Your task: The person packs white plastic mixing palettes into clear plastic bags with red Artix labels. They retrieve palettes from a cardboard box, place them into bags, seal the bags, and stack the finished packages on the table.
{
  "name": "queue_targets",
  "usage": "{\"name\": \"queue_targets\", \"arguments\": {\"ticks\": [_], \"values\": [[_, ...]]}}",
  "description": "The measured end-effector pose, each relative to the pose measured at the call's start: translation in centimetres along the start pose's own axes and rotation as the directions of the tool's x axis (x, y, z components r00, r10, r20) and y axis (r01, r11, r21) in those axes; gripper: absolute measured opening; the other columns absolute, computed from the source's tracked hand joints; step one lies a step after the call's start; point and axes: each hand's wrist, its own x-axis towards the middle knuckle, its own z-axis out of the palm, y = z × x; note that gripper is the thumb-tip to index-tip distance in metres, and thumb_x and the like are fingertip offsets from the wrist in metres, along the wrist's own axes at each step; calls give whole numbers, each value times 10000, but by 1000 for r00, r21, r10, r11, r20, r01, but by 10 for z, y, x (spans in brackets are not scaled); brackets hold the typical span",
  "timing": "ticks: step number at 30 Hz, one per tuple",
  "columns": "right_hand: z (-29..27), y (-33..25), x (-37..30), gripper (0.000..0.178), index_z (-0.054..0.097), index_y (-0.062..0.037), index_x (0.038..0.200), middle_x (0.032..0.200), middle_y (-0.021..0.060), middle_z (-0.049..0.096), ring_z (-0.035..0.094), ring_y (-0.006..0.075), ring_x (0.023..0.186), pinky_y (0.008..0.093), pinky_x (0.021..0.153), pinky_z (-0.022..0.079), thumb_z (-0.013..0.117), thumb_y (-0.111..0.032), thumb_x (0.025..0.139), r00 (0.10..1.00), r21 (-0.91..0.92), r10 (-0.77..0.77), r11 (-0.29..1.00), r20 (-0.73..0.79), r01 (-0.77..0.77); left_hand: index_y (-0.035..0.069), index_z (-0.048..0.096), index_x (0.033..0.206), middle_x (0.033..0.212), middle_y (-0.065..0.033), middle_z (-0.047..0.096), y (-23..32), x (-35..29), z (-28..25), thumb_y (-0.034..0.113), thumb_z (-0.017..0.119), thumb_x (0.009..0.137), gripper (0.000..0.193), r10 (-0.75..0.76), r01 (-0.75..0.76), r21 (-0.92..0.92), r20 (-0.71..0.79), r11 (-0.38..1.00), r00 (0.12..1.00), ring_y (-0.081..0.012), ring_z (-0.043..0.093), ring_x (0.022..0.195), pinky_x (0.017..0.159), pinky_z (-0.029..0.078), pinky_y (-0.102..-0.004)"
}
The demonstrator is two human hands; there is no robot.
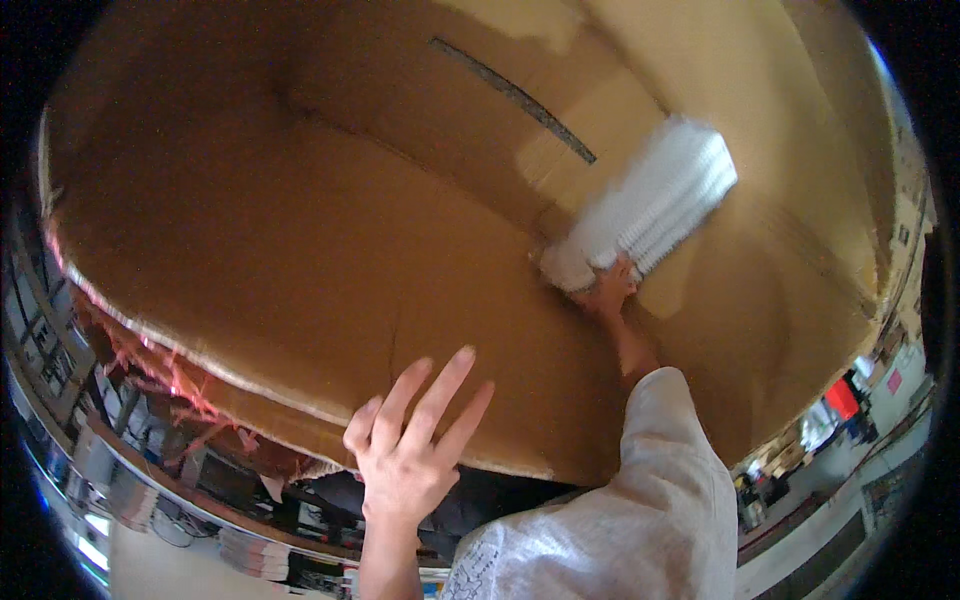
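Deep inside a large brown cardboard box (330, 250), my right hand (612, 285) is closed on the lower end of a long white bundle (650, 200). Fine ridges run across the bundle, like a stack of thin pieces; motion blurs it and its exact kind cannot be made out. It lies tilted up and to the right, near the corner of the box. My left hand (410, 440) is at the box's near rim with its fingers spread and nothing in them. My right forearm, in a white sleeve, reaches over the rim.
A long dark strip (515, 100) marks the box's far wall. Frayed pink-red strands (190, 390) hang along the outside of the left rim. Stacked papers (255, 555) and shelving sit beyond at lower left. Assorted items, one of them red (842, 398), stand past the right rim.
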Motion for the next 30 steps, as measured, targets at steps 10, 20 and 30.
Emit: {"name": "queue_targets", "arguments": {"ticks": [10, 20, 30], "values": [[-204, -21, -33, 913, 509, -85, 1239, 1343, 162, 342, 342, 326, 1242, 402, 1018, 323, 855, -396, 454, 881, 256, -231, 958, 413, 131, 160, 635, 1074, 1424, -52, 340, -14, -28, 7, 102, 715, 588, 496, 69, -105, -242, -150, 965, 986, -252, 345, 1282, 1053, 274, -414], [-454, -203, -165, 919, 442, 31, 1257, 1220, 105, 526, 529, 224, 1081, 335, 945, 411, 875, -289, 512, 230, 950, -966, 178, 119, 256, 65, 406, 1358, 1470, -97, 293, -17, -245, -16, 409, 499, 911, 571, -583, -450, -891, -396, 56, 710, -245, 267, 1358, 1056, 251, -380], [-311, -300, -466, 794, 504, 24, 1205, 1174, 99, 558, 540, 205, 1058, 315, 918, 426, 865, -218, 540, -808, 890, -398, 53, 434, 452, 32, 194, 1426, 1519, -77, 139, 121, -437, 88, 305, 506, 917, 657, -656, -657, 49, 40, -753, 754, -160, 140, 1389, 1117, 161, -322]]}}
